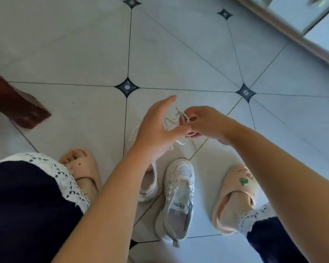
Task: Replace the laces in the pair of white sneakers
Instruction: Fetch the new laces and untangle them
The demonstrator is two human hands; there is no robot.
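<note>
Two white sneakers stand on the tiled floor between my feet. The right sneaker (177,200) shows its mesh toe and a tongue with printed letters. My left forearm covers much of the left sneaker (148,183). Above them I hold a bundled white lace (176,123). My right hand (205,124) pinches the coil with curled fingers. My left hand (156,130) is raised beside it with fingers spread, the lace wound around its lower fingers.
Both of my feet are in beige slippers, the left slipper (84,169) and the right slipper (234,194), flanking the sneakers. A dark wooden furniture leg (15,105) stands at the left. A door frame or threshold (292,33) runs across the top right.
</note>
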